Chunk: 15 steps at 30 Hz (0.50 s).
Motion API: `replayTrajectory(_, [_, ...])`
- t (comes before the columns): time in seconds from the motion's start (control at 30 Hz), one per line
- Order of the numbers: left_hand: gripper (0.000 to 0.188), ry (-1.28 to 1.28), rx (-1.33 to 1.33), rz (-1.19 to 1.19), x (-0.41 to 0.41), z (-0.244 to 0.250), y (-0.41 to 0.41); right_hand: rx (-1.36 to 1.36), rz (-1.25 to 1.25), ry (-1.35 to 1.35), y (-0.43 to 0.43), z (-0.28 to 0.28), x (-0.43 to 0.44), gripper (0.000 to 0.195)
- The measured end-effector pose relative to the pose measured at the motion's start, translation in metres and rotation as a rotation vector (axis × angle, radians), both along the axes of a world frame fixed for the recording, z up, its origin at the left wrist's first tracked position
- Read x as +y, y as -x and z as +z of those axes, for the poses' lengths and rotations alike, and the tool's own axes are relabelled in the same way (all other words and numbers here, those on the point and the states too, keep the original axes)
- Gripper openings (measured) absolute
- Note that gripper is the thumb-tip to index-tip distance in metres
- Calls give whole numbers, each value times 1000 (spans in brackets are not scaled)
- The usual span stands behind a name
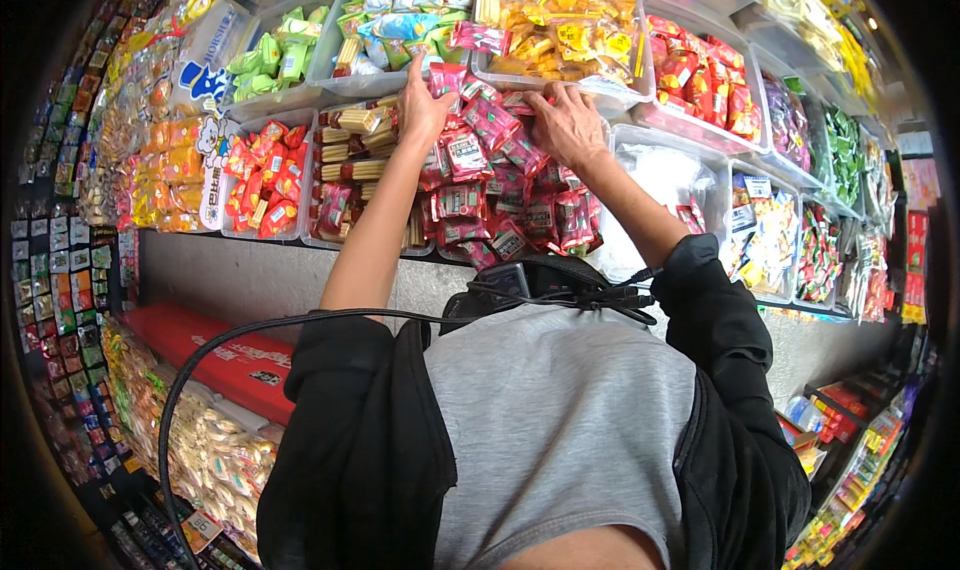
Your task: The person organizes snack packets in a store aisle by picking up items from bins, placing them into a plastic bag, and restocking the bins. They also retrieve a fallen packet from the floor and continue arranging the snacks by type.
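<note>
Many small pink-and-red snack packets (517, 210) are heaped in a clear plastic bin in front of me. My left hand (425, 108) is at the heap's upper left, thumb and fingers spread, beside an upright pink packet (448, 79); whether it grips that packet is unclear. At the heap's upper right, my right hand (568, 123) rests with bent fingers on the packets, its fingertips partly hidden. Under my left forearm, bundled pale stick snacks (352, 150) fill the bin to the left, with a few pink packets on them. Another pink packet (481, 38) lies across the rims of the bins behind.
Behind are bins of green and blue packets (405, 26), orange-yellow bags (570, 29) and red packets (705, 82). A bin with white plastic (664, 172) stands right of the heap, orange-red packets (270, 180) at left. A black cable (300, 317) crosses near my left sleeve.
</note>
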<state>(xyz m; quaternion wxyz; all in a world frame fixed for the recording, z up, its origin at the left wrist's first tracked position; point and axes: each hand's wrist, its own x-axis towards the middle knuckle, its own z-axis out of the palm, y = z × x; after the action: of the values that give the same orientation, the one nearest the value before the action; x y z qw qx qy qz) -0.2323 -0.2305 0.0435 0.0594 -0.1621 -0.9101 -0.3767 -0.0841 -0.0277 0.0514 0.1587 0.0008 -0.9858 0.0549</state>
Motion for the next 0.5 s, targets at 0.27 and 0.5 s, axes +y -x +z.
replayTrajectory(0.27, [23,-633,-506,-188,-17,7,-22,137,-91,151,5,-1,-4,25])
replayTrajectory(0.5, [19,-967,-614,-164,-28,27,-19,259,-232,882,-51,20,14,19])
